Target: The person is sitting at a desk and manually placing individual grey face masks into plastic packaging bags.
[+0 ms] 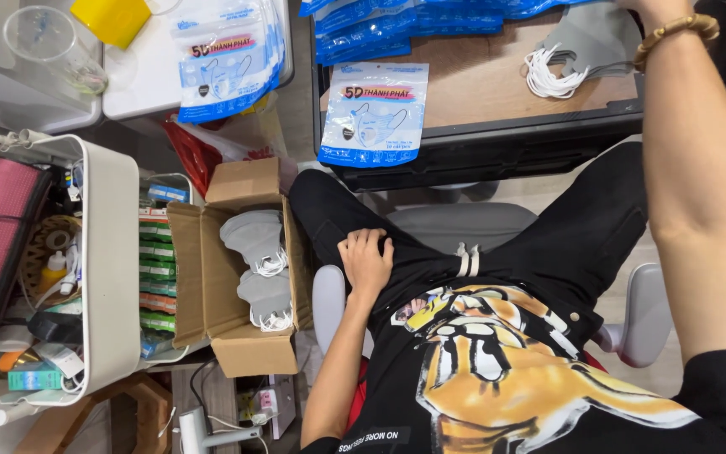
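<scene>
two hands point(365, 262) apart: left on thigh, right reaching grey masks point(586, 44).

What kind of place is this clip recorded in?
Probably a small mask-packing workstation, in a home or small workshop. Sealed mask packets lie on the wooden table, loose grey masks sit by the right hand, and a cardboard box beside the chair holds more masks.

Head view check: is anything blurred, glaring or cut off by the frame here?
Head view: even indoor light, mostly sharp; mild glare on the packaged masks; right hand cropped by the top edge near the grey masks; left hand clear on the thigh; wide-angle bending at the edges.
</scene>
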